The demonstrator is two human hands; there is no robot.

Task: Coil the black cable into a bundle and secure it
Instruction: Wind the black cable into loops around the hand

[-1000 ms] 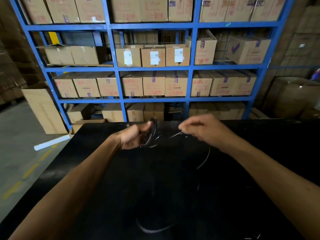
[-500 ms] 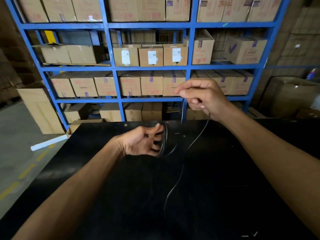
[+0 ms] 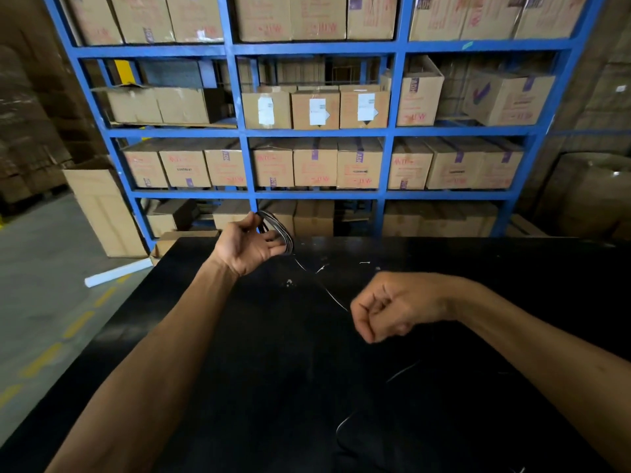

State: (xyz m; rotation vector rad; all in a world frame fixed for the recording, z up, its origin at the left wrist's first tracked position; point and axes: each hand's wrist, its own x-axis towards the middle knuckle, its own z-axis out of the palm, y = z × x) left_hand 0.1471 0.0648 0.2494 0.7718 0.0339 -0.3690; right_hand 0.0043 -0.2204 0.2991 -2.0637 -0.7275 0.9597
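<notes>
Since the frame half a second before, the right hand point(image 3: 392, 307) had dropped from shelf height to just above the black table point(image 3: 512, 268) and drawn in toward the body, while the left hand point(image 3: 251, 244) had lifted slightly and turned palm-up at the table's far edge. In the head view, the left hand held the coiled part of the black cable point(image 3: 280, 232), several loops hanging over its curled fingers with the thumb closing on them from above. From the coil a single strand ran down and rightward to the right hand, whose fingers were curled tight into a fist round the strand; past that fist, slack cable lay loose on the table toward the near edge. Judgement: the coiling step was in hand and unfinished, with nothing yet securing the bundle. The next move would call for carrying the strand up and over the left hand to lay another loop, keeping tension even so the existing loops do not slip. No tie or strap was visible. Behind the table, blue shelving point(image 3: 246, 165) carried cardboard cartons point(image 3: 316, 109) with red printed lettering, white labels and purple tape; the printing was too blurred to read reliably. A white tube point(image 3: 117, 273) lay on the floor at left.
</notes>
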